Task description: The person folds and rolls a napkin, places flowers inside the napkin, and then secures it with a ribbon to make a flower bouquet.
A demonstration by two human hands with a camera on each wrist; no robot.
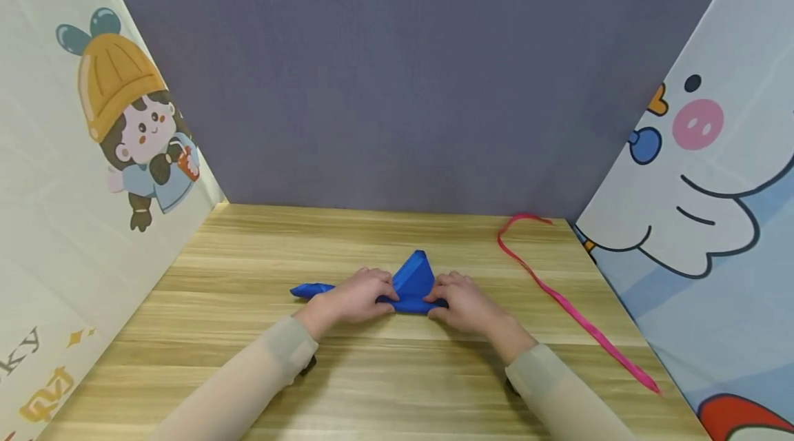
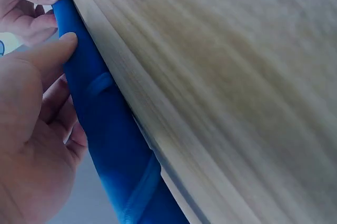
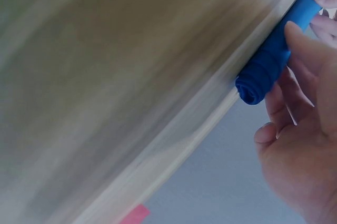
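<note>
A blue cloth [image 1: 412, 304] lies partly rolled on the table, a pointed triangular flap of it standing out beyond the roll. My left hand [image 1: 360, 295] pinches the roll left of the flap, thumb on the near side and fingers over the far side. On the right of the flap, my right hand [image 1: 462, 303] grips the roll near its right end in the same way. One loose end of the cloth reaches out past the left hand. The right wrist view shows the roll's spiral end [image 3: 251, 88] beside the right fingers.
A long pink ribbon [image 1: 573, 313] curves along the right of the wooden table [image 1: 397, 379]. A grey panel [image 1: 397, 83] rises behind the table. Printed cartoon sheets [image 1: 49, 172] flank it on both sides.
</note>
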